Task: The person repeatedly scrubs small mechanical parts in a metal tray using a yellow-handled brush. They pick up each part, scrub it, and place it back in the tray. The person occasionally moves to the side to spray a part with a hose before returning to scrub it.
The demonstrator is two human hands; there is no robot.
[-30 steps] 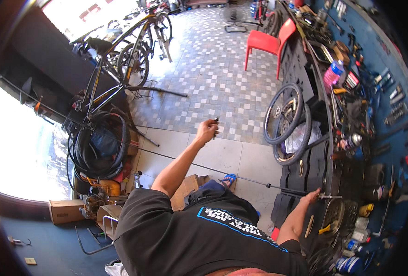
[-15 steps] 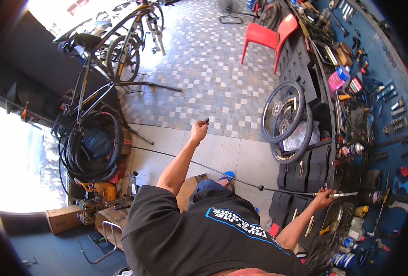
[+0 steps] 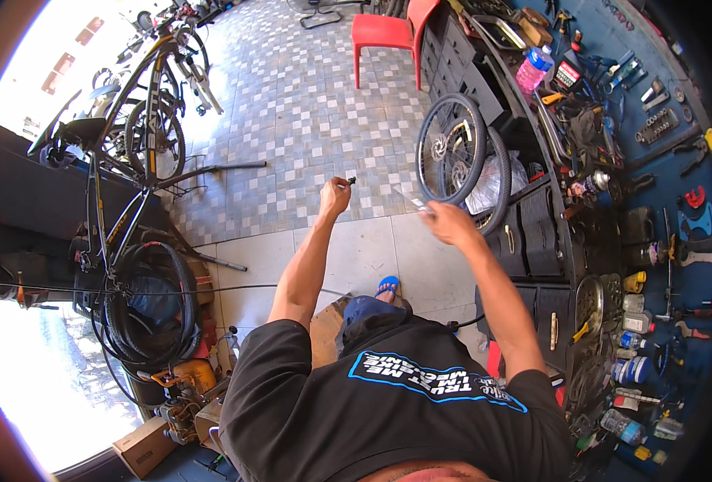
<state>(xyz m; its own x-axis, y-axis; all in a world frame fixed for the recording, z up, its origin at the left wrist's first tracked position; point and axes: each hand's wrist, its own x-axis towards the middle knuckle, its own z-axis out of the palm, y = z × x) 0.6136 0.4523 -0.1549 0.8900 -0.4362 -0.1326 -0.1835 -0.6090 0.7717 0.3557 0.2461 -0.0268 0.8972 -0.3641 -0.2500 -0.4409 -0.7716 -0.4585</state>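
My left hand [image 3: 336, 198] is out in front, closed in a pinch on a small dark part [image 3: 351, 181] that sticks out past the fingertips, too small to name. To its right, my right hand [image 3: 452, 223] is wrapped round a slim silvery blade-like tool [image 3: 411, 198], smeared by motion, its tip pointing toward the left hand. The two hands stay apart. A long thin black hose [image 3: 211, 288] runs across from the left, below the hands; my body hides part of it, and a dark knob shows on its right stretch.
Bicycles [image 3: 143, 120] stand at the left above a pile of tyres [image 3: 151, 305]. Two wheels [image 3: 452, 149] lean against dark drawers at the right, near a red chair [image 3: 384, 34]. A crowded workbench [image 3: 569, 241] and a blue tool wall [image 3: 661, 72] line the right side.
My right hand has swung in from the workbench side toward the left hand, bringing the silvery tool. The left hand keeps its pinch. The whole view has shifted.
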